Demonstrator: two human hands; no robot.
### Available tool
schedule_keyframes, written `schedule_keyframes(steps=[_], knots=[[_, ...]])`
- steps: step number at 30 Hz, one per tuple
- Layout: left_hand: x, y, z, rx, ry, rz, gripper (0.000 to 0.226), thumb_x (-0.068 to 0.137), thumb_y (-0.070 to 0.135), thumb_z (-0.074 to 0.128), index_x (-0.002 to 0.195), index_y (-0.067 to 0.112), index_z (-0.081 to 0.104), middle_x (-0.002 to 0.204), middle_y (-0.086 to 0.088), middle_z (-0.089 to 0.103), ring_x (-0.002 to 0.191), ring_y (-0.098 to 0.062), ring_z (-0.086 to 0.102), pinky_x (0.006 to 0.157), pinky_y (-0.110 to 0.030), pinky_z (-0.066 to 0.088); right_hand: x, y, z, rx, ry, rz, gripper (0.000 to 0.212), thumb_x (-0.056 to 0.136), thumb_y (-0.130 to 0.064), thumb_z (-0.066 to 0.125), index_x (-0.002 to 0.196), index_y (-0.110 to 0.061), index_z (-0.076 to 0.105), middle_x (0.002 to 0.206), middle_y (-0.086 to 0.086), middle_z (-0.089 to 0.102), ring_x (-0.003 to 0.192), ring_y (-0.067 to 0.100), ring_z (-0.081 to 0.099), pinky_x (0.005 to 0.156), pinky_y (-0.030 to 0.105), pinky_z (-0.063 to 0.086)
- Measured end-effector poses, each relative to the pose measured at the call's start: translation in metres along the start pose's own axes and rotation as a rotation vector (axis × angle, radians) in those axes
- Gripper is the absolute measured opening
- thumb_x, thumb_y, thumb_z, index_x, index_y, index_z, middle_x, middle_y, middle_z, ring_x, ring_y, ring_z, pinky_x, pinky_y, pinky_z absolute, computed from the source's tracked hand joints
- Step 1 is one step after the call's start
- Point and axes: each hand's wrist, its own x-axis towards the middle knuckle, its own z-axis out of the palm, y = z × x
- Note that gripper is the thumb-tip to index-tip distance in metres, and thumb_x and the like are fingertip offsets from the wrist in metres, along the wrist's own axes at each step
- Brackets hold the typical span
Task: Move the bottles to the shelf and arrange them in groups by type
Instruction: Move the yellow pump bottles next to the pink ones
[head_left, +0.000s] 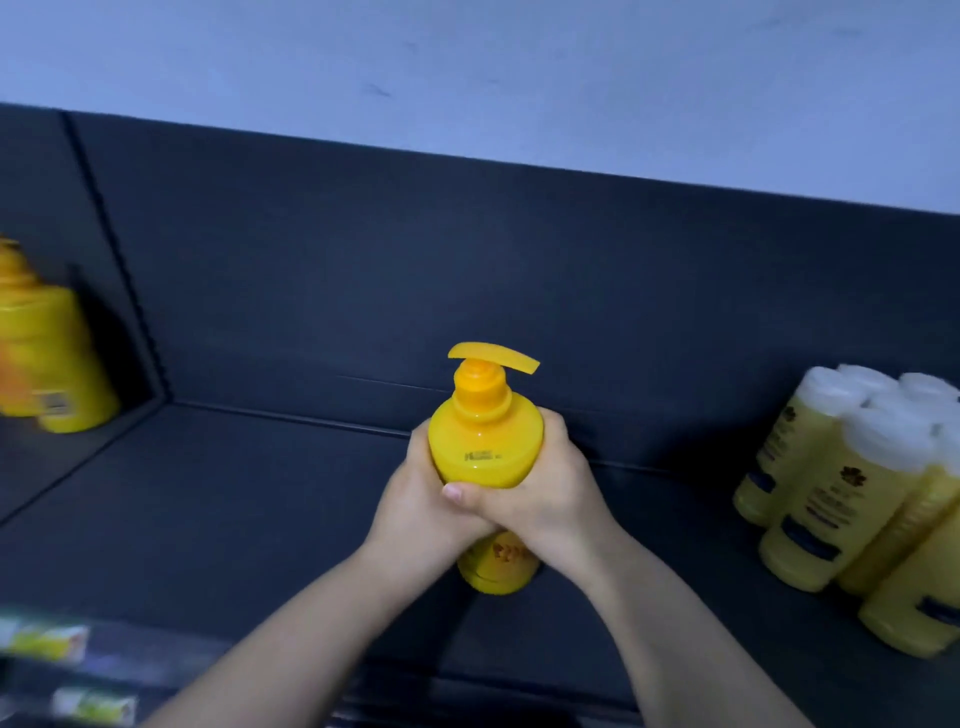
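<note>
A yellow pump bottle (483, 447) with an orange pump head stands upright near the middle of the dark shelf (249, 499). My left hand (421, 499) and my right hand (550, 493) both grip its body from either side, fingers overlapping in front. At the far left of the shelf stands another yellow pump bottle (52, 358), blurred. On the right, several pale yellow bottles with white caps (852, 493) stand grouped together.
The dark back panel (467, 270) of the shelf rises behind the bottles, with a pale wall above. A side panel closes the shelf at the left. Blurred price labels (47, 642) run along the shelf's front edge at the lower left.
</note>
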Motion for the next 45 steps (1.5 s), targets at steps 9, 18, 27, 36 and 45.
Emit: schedule_keyframes(steps=[9,18,27,36,45], knots=[[-0.066,-0.049,-0.211,0.167,0.246,0.011,0.081,0.042,0.054,0.068,0.113,0.038,0.034,0.098,0.019,0.057,0.088,0.0,0.058,0.067,-0.026,0.048,-0.03,-0.096,0.197,0.135,-0.191,-0.11,0.092,0.038,-0.053,0.083,0.119,-0.031,0.046,0.113,-0.013,0.061,0.103,0.002,0.059,0.088,0.033,0.053],[-0.088,-0.088,-0.307,0.183,0.352,-0.027,0.08,0.047,0.052,0.073,0.116,0.029,0.04,0.104,0.013,0.059,0.092,-0.005,0.06,0.071,-0.033,0.053,-0.028,-0.14,0.29,0.117,-0.327,-0.146,0.078,0.052,-0.038,0.09,0.108,-0.041,0.035,0.107,-0.02,0.052,0.098,-0.003,0.052,0.08,0.02,0.045],[-0.022,-0.135,-0.346,0.149,0.38,-0.05,0.072,0.053,0.047,0.077,0.11,0.017,0.045,0.098,0.002,0.06,0.084,-0.01,0.059,0.065,-0.029,0.051,0.05,-0.145,0.338,0.064,-0.414,-0.184,0.085,0.051,-0.042,0.089,0.118,-0.034,0.038,0.114,-0.016,0.053,0.102,0.0,0.052,0.079,0.019,0.046],[0.017,-0.174,-0.403,0.181,0.498,-0.129,0.083,0.046,0.052,0.072,0.118,0.024,0.041,0.103,0.009,0.06,0.089,0.005,0.058,0.061,-0.012,0.046,0.118,-0.161,0.412,0.021,-0.556,-0.205,0.097,0.054,-0.044,0.087,0.132,-0.027,0.033,0.123,-0.012,0.049,0.111,0.007,0.048,0.091,0.025,0.044],[0.035,-0.222,-0.474,0.229,0.449,-0.18,0.089,0.047,0.054,0.076,0.122,0.026,0.038,0.106,0.013,0.058,0.094,-0.001,0.059,0.07,-0.027,0.052,0.142,-0.166,0.505,0.076,-0.532,-0.147,0.102,0.049,-0.044,0.089,0.133,-0.028,0.032,0.12,-0.015,0.048,0.113,0.005,0.046,0.093,0.023,0.042]])
